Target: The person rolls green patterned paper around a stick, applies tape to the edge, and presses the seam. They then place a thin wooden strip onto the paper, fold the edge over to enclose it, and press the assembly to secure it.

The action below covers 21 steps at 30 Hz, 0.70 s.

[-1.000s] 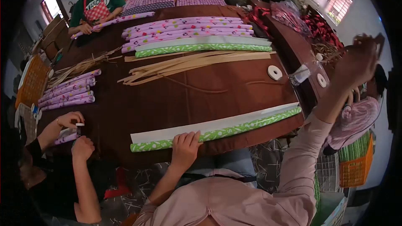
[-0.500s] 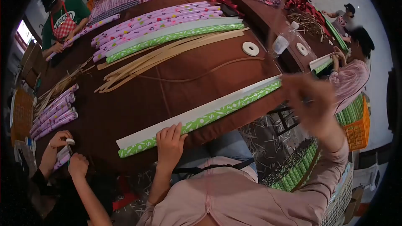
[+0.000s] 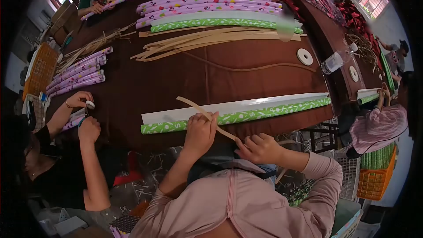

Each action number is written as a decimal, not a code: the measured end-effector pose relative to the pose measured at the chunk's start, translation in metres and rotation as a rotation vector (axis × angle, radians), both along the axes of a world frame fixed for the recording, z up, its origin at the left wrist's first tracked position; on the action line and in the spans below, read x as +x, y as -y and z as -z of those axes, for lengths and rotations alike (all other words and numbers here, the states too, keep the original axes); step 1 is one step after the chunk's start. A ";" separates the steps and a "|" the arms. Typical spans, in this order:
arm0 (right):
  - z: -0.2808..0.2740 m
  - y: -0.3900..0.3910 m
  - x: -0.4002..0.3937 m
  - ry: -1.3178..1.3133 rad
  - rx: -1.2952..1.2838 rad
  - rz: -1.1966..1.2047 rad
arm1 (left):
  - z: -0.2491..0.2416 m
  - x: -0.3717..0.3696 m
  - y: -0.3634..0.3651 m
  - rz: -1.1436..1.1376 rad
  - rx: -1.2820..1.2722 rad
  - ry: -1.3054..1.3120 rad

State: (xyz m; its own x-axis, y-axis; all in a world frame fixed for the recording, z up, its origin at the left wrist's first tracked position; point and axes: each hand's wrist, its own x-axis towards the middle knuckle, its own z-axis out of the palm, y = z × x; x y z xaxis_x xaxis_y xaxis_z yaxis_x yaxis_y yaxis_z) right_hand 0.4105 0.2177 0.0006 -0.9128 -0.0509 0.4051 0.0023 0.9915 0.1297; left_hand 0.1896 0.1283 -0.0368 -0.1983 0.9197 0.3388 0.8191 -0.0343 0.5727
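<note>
A long green patterned paper roll (image 3: 264, 111) with a white flap lies along the near edge of the brown table (image 3: 176, 83). My left hand (image 3: 200, 132) rests on the roll near its left part and pinches a thin tan strip (image 3: 198, 109) that runs up and left across the roll. My right hand (image 3: 260, 147) grips the same strip lower down, just off the table edge in front of my chest.
More tan strips (image 3: 211, 39) and purple and green rolls (image 3: 207, 9) lie at the far side. Two white tape rings (image 3: 305, 56) and a plastic bottle (image 3: 335, 61) sit at right. A person's hands (image 3: 83, 114) work at left; other people sit at right and far left.
My right hand came down from the upper right to my chest and now holds a tan strip. My left hand went from lying flat on the roll to pinching the strip.
</note>
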 end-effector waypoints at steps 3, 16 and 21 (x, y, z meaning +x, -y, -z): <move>-0.002 -0.006 -0.023 -0.175 -0.336 0.064 | 0.003 -0.002 0.000 0.028 0.005 -0.058; 0.014 -0.046 -0.114 -0.102 -1.660 -0.222 | -0.006 0.004 0.004 -0.018 -0.298 -0.026; 0.013 -0.064 -0.153 0.115 -1.641 -0.437 | 0.012 -0.001 0.009 0.014 -0.217 -0.209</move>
State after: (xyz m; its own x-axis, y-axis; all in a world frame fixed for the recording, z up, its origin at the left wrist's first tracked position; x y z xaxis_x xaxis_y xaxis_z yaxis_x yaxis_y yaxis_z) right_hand 0.2570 0.2814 -0.0123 -0.9714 0.0863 0.2214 -0.2224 -0.0021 -0.9750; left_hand 0.1887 0.1195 -0.0485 -0.1320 0.9772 0.1662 0.9201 0.0584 0.3873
